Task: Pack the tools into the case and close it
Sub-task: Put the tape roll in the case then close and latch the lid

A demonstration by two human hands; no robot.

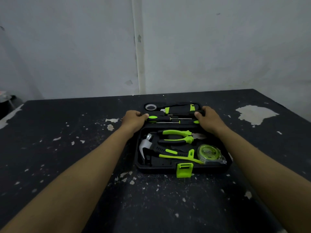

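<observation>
The left hand (133, 119) curls its fingers around the left edge of the lid (173, 113), and the right hand (209, 118) grips the right edge likewise. The black case (168, 167) lies open on the dark, chipped table (67, 148) (paint flecks everywhere). Its near half holds a hammer (146, 147), pliers (178, 137) and tape measure (209, 153); screwdrivers (161, 118) sit in the lid.
</observation>
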